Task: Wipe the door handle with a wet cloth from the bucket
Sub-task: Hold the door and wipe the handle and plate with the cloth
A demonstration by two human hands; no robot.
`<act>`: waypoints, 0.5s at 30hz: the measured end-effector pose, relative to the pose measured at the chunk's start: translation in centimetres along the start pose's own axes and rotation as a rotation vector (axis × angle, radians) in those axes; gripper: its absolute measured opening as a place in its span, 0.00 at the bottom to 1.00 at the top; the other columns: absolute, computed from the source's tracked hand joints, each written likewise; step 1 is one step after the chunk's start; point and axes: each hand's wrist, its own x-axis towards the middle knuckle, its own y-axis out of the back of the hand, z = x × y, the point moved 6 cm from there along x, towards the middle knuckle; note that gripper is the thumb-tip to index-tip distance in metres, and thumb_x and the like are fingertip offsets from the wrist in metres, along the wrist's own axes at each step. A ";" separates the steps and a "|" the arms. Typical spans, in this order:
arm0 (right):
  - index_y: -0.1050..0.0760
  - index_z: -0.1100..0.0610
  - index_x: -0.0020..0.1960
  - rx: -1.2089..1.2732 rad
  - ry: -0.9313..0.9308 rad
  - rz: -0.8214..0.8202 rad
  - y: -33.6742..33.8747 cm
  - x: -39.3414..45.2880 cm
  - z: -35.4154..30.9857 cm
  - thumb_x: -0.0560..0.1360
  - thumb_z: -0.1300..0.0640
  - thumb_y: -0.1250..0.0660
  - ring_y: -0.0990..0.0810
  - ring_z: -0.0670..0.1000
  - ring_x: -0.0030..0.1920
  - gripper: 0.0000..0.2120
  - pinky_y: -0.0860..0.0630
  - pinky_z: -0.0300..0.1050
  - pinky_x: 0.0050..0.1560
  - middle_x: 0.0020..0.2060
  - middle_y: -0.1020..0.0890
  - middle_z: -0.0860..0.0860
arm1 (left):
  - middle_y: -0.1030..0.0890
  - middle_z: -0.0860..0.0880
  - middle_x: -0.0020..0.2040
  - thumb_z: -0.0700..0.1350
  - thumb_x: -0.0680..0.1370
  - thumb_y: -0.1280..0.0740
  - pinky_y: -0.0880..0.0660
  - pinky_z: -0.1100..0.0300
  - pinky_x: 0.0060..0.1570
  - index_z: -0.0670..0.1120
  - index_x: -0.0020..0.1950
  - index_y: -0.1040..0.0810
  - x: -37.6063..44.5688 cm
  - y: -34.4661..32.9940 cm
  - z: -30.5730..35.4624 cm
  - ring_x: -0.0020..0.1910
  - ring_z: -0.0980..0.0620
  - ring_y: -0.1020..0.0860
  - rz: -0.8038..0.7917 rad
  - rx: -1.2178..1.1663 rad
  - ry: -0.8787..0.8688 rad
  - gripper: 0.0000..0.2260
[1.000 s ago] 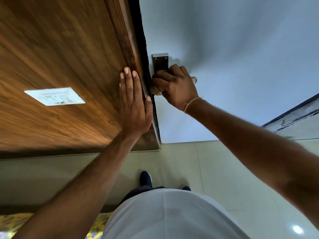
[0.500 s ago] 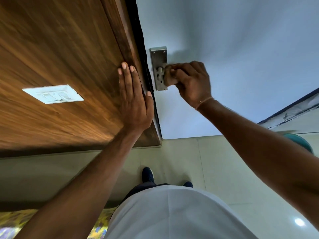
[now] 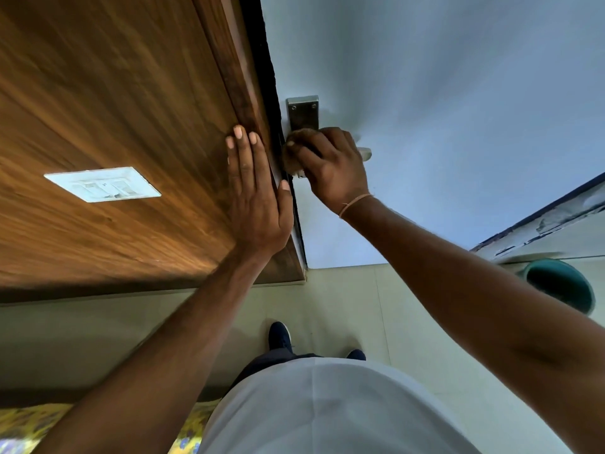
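Observation:
A metal door handle plate [image 3: 302, 113] is fixed to the pale grey door [image 3: 442, 109], near its left edge. My right hand [image 3: 334, 165] is closed around a brownish cloth [image 3: 289, 155] and presses it over the lower part of the plate. The lever's tip [image 3: 366, 153] pokes out to the right of my fingers; the rest of the lever is hidden. My left hand [image 3: 255, 188] lies flat with fingers together on the wooden frame [image 3: 239, 93] beside the door edge. A green bucket [image 3: 563, 286] stands on the floor at the right.
A white switch plate [image 3: 103, 184] sits on the wood panel wall at the left. The floor is pale tile [image 3: 343, 306]. My shoes [image 3: 280, 335] are close to the door. A yellow patterned fabric [image 3: 29, 427] shows at the bottom left.
My right hand with the cloth has slid from the lever back left and down over the plate's lower part. The left hand has stayed flat on the frame. The bucket has come further into view.

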 end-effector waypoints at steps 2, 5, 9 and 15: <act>0.17 0.58 0.65 0.004 -0.046 0.013 0.8 -1.1 1.5 0.79 0.61 0.29 0.18 0.62 0.55 0.15 0.22 0.54 0.54 0.61 0.15 0.56 | 0.44 0.31 0.86 0.44 0.86 0.39 0.44 0.37 0.86 0.33 0.86 0.46 -0.1 0.1 -0.1 0.87 0.32 0.47 0.002 0.007 -0.009 0.32; 0.17 0.59 0.64 -0.002 -0.140 0.013 1.5 -2.1 2.9 0.80 0.58 0.30 0.17 0.62 0.55 0.14 0.22 0.53 0.56 0.59 0.14 0.57 | 0.45 0.32 0.87 0.43 0.86 0.39 0.46 0.38 0.87 0.33 0.86 0.46 -0.1 0.2 0.0 0.88 0.33 0.48 -0.009 0.005 -0.014 0.32; 0.19 0.59 0.61 -0.034 -0.191 -0.053 0.6 -1.1 1.4 0.78 0.57 0.29 0.18 0.63 0.54 0.12 0.24 0.55 0.57 0.54 0.16 0.59 | 0.44 0.31 0.86 0.44 0.86 0.38 0.45 0.37 0.86 0.32 0.86 0.46 -0.1 0.0 0.1 0.87 0.31 0.47 0.001 0.009 0.000 0.32; 0.19 0.58 0.59 -0.041 -0.119 -0.080 1.6 -1.6 3.4 0.76 0.61 0.30 0.19 0.62 0.50 0.11 0.25 0.53 0.53 0.52 0.16 0.57 | 0.44 0.29 0.86 0.44 0.86 0.39 0.46 0.36 0.87 0.30 0.85 0.45 0.0 0.0 0.6 0.87 0.29 0.47 0.014 -0.016 0.001 0.32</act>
